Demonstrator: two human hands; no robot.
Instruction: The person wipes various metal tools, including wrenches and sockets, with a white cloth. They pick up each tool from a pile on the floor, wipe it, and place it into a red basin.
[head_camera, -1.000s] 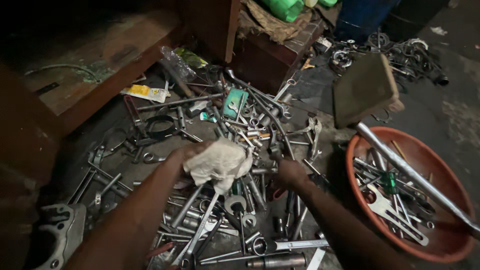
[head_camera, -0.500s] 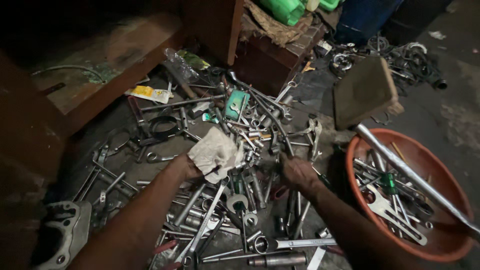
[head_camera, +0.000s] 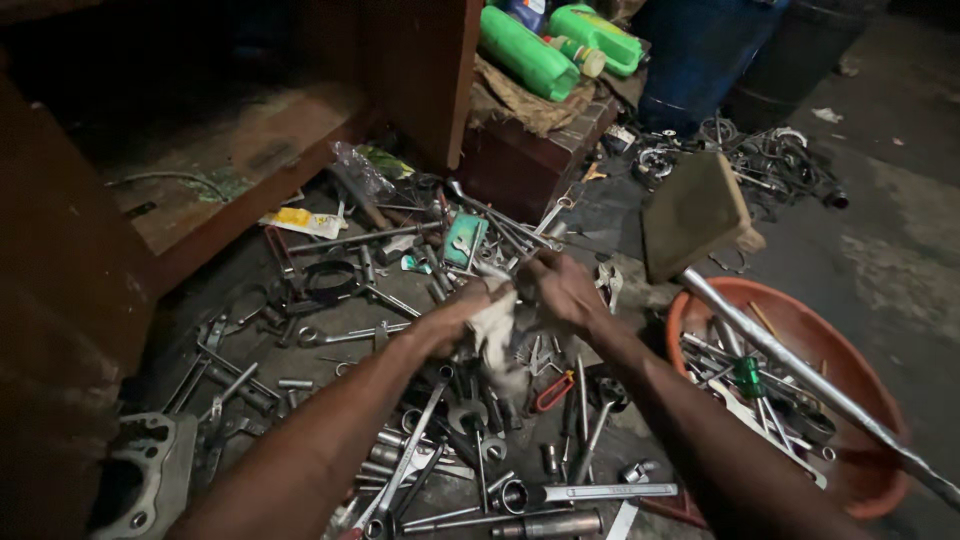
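My left hand (head_camera: 455, 312) and my right hand (head_camera: 562, 288) meet above a heap of metal tools on the floor. Between them hangs a dirty white rag (head_camera: 495, 330); the left hand grips it, and the right hand closes on its upper end. Whether a small tool sits inside the rag is hidden. Under the hands lie several spanners (head_camera: 410, 455), sockets and a red-handled tool (head_camera: 553, 392).
An orange basin (head_camera: 860, 470) with tools stands at the right, with a long metal pipe (head_camera: 800, 375) across it. A wooden block (head_camera: 692, 215) lies behind it. Green bottles (head_camera: 525, 52) rest on a dark box (head_camera: 520, 165). A wooden shelf (head_camera: 240, 170) is at left.
Both hands have come up and together, right hand moving left to join the left on the rag. The rag, spread open before, is now bunched and hanging. The view has tilted up.
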